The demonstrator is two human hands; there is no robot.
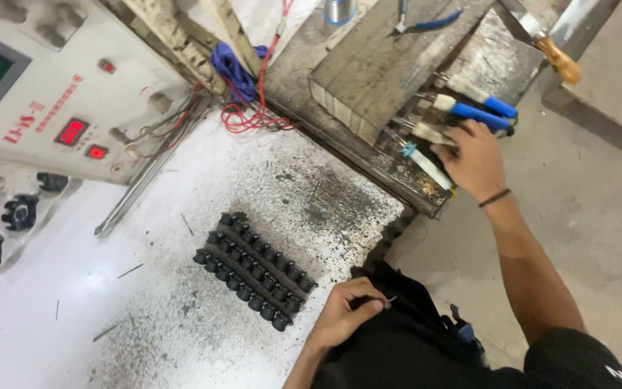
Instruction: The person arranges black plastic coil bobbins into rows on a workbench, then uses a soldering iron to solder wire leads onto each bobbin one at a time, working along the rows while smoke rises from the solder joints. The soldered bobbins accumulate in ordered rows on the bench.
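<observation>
**Two hands, a pin and a tray of tools**

I take the rack of black knobs (255, 270) lying on the white, soot-speckled bench (73, 317) as my landmark. Far to its left, some loose black knobs (20, 212) sit on the pale panel under the grey control box (52, 94) with its red displays, out of the way of my work. Up and behind the rack, red and blue wires (242, 86) run from the box toward the grimy metal block (390, 65).

Just to the right of the rack, near its lower end, my left hand (343, 313) rests over the black cloth (404, 324) in my lap, thumb and fingers pinched shut on a thin metal pin (391, 298), held at the tips, I'd judge, because it is so slight.

Well up and to the right of the rack, my right hand (475, 158) reaches into the dirty tool tray (412, 180), fingers curled over a white-handled tool (427, 166); I cannot tell whether it is properly gripped. Blue-handled tools (480, 112) lie just beyond, handles toward me for easy picking.
</observation>
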